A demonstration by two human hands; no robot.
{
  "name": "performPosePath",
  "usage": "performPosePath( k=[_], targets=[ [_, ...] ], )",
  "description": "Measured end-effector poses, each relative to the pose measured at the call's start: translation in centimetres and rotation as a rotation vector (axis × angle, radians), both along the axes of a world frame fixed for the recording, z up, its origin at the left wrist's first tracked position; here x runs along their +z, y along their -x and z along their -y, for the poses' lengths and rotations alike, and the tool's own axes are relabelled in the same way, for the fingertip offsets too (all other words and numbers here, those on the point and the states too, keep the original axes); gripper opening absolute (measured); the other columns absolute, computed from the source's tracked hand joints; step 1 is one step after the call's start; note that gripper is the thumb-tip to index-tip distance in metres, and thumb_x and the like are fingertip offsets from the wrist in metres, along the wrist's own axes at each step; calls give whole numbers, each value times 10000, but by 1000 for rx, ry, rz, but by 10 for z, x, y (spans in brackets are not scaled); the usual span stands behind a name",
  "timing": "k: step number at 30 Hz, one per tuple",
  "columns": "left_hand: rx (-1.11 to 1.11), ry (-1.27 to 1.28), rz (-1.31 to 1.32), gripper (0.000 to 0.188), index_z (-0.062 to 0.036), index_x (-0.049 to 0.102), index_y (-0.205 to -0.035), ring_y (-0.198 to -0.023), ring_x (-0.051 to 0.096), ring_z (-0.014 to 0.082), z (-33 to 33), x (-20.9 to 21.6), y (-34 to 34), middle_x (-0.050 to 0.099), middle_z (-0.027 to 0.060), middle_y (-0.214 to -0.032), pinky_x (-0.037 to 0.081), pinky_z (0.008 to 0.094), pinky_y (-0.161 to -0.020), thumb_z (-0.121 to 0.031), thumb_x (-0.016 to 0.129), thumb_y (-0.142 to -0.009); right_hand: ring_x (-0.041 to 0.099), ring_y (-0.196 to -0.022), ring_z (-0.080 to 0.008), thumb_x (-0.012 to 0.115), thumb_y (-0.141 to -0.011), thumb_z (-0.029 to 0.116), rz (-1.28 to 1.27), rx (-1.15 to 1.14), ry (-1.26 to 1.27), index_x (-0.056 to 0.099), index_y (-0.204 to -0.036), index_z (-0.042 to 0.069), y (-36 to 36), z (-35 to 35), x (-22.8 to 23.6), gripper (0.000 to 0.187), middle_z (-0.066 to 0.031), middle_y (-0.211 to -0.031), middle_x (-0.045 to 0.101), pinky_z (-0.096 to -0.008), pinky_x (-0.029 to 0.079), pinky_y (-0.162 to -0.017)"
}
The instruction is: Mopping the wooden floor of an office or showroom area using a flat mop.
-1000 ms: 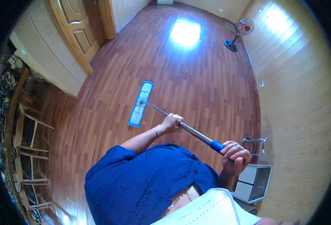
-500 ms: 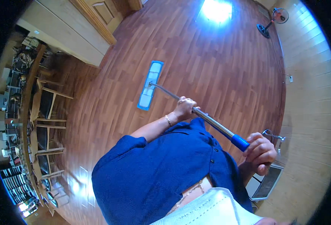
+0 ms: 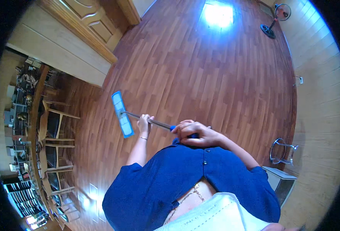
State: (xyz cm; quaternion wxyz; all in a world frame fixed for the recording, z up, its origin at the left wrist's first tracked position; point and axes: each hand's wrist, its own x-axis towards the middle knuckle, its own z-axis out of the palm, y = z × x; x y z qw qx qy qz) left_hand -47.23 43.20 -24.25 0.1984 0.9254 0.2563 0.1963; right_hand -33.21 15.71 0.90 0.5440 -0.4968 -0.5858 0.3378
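I hold a flat mop with both hands. Its blue and white head (image 3: pixel 122 114) lies on the wooden floor (image 3: pixel 216 77) to my front left. The metal handle (image 3: pixel 158 123) runs from the head toward my chest. My left hand (image 3: pixel 145 123) grips the handle about halfway along. My right hand (image 3: pixel 195 133) closes over the blue grip at the handle's top end, close against my blue shirt.
A wooden door (image 3: pixel 93 23) and wall stand at the upper left. Chairs (image 3: pixel 54 127) and cluttered shelves line the left side. A standing fan (image 3: pixel 274 19) is at the far upper right. A metal stand (image 3: pixel 283 150) and a white box (image 3: pixel 279 179) sit near the right wall.
The mop head has swung to the left and closer to me. My right hand pulled the handle's top in toward my chest. The view has turned leftward.
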Motion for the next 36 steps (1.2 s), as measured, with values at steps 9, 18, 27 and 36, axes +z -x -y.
performPosePath(
  k=[9,18,27,36],
  targets=[
    [-64,35,26,248,-87,538,-659,-763,546,344,35,-21,-99,562,136,-702,435,438,-708,-172,763,-723,583,-1029,-284,612,-877,132,-183,8,60,587,-790,5,-113,54,5,156,-130,-864,616,-417,445,-934],
    [-303,125,9,270,-79,588,-680,-750,572,320,135,10,-279,602,133,-724,448,443,-699,-285,747,-751,646,-912,-321,625,-761,55,-43,-259,-9,599,-734,-8,-212,163,53,73,-126,-760,621,-437,486,-903],
    [-792,89,-223,303,-94,665,-770,-903,616,336,238,55,-438,634,130,-830,512,468,-760,-397,690,-770,672,-934,-291,712,-712,206,317,-655,147,595,-654,83,-214,239,106,180,-44,-770,656,-405,458,-774],
    [-1448,87,-254,103,-142,685,-755,-907,641,320,345,88,-501,670,95,-850,530,433,-769,-185,679,-662,699,-797,-268,671,-808,480,492,-1195,129,589,-651,92,-162,241,133,426,-71,-758,696,-398,501,-741]
  ],
)
